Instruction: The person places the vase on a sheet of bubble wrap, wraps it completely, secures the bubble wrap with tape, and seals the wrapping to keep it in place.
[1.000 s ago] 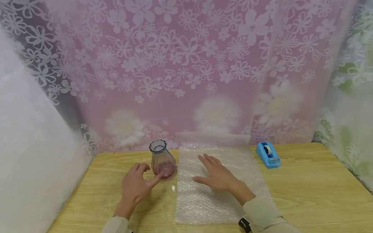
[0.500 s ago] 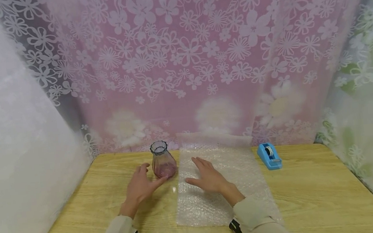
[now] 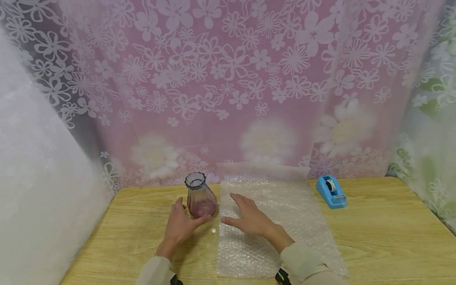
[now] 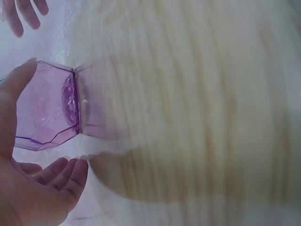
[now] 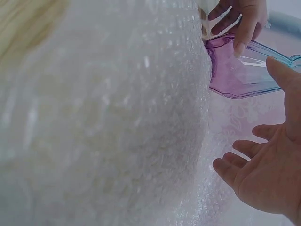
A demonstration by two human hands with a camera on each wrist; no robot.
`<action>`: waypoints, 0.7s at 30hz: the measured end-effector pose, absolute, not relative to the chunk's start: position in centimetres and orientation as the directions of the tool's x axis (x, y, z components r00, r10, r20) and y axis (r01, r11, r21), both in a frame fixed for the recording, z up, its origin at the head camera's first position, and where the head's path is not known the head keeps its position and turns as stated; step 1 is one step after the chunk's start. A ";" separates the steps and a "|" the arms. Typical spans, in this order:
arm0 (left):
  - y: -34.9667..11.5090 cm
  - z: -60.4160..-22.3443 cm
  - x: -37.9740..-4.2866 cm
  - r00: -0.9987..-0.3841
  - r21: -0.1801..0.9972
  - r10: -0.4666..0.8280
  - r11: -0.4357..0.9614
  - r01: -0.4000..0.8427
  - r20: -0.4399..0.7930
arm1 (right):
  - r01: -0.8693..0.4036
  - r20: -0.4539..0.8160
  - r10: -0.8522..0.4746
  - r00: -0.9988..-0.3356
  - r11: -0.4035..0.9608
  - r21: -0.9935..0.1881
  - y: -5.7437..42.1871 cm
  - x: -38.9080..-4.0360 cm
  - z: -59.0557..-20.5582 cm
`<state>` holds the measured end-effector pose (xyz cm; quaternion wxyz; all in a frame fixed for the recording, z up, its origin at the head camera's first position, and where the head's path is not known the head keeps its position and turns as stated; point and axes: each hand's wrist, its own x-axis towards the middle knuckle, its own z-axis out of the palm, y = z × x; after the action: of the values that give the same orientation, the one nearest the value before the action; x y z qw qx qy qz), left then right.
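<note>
A faceted glass vase (image 3: 201, 201), purple at its base and bluish at its scalloped rim, stands upright on the wooden table. My left hand (image 3: 180, 225) is right at its left side, thumb across the front and fingers spread beyond it; in the left wrist view the thumb overlaps the purple glass (image 4: 47, 108). My right hand (image 3: 251, 218) hovers over a sheet of bubble wrap (image 3: 289, 226), fingers extended and thumb pointing toward the vase. Nothing is between its fingers.
A blue tape dispenser (image 3: 331, 192) with a roll of tape stands at the back right of the table (image 3: 397, 236). Behind the table's far edge hangs a pink flowered curtain (image 3: 224, 94), with pale sheets at both sides.
My left hand has moved right, up against the vase's side. My right hand has shifted left across the bubble wrap toward the vase. The vase stands where it was.
</note>
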<state>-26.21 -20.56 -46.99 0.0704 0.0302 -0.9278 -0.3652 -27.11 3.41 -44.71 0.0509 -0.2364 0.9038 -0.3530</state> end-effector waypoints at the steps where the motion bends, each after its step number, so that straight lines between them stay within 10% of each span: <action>1: -20.5 -47.1 -26.3 -0.988 0.687 -0.108 0.727 -0.003 0.110 | -0.388 0.073 -0.462 -0.884 0.638 -0.665 3.4 -27.1 -44.7; 21: -19.7 -48.2 -28.1 -0.989 0.871 -0.127 0.491 0.009 0.082 | -0.380 0.063 -0.458 -0.886 0.644 -0.664 3.8 -27.1 -45.0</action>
<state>-28.06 -19.74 -48.21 0.0674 0.0342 -0.8608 -0.5033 -27.08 3.79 -45.02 0.0554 -0.2317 0.9049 -0.3527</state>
